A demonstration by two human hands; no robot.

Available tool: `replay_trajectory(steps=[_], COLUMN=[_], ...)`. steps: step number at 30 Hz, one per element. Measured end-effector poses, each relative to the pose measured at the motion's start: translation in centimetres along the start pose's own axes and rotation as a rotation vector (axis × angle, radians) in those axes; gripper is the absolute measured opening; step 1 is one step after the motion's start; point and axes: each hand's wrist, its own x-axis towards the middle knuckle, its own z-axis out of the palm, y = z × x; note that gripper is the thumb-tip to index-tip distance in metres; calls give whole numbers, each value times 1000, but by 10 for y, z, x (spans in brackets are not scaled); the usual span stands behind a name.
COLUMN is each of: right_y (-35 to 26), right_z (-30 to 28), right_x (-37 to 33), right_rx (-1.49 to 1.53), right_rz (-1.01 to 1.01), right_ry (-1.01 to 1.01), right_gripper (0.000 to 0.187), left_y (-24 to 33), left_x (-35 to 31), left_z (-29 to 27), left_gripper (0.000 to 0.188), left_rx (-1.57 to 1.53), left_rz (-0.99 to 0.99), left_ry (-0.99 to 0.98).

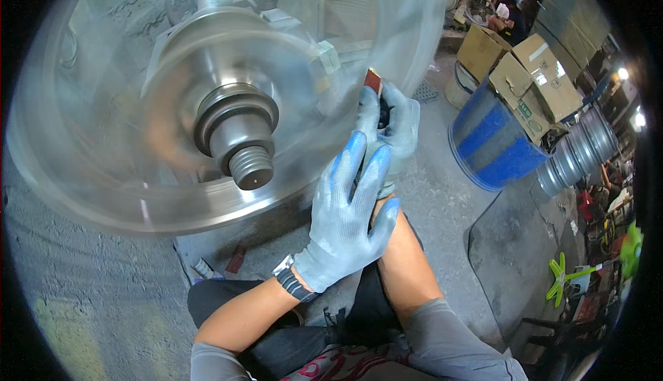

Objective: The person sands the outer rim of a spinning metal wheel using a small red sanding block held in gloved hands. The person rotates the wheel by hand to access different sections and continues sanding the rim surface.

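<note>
A large silvery wheel rim (228, 208), blurred by spinning, turns around a thick metal spindle (238, 132) with a threaded end. My right hand (397, 122), in a grey glove, is closed on a folded piece of reddish-brown sandpaper (373, 81) whose end points up at the rim's right side. Whether it touches the rim, I cannot tell. Something black shows between the fingers. My left hand (342, 215), gloved with bluish fingertips, lies across my right wrist, its fingers stretched out and holding nothing.
A blue drum (494, 136) with open cardboard boxes (535, 81) on it stands at right, beside stacked metal rims (587, 148). A dark mat (514, 253) and green fan (566, 277) lie farther right. A reddish scrap (236, 259) lies below the wheel. Another person (511, 21) is far back.
</note>
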Motion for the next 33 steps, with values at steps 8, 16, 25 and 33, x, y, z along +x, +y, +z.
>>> replay_trajectory(steps=[8, 16, 25, 33], right_y=[-3, 3, 3, 11], right_z=[-1, 6, -2, -6], right_x=[1, -2, 6, 8], right_rx=[-5, -6, -34, 20], right_rz=[-122, -158, -105, -53], right_ry=[-46, -38, -25, -23], right_gripper=[29, 23, 30, 25], left_y=[-1, -4, -2, -1], left_x=[-3, -7, -1, 4], left_z=[0, 0, 11, 18], left_gripper=[78, 78, 77, 77], left_rx=[1, 8, -3, -32], left_rz=[-2, -13, -1, -5], left_ry=[16, 25, 23, -1])
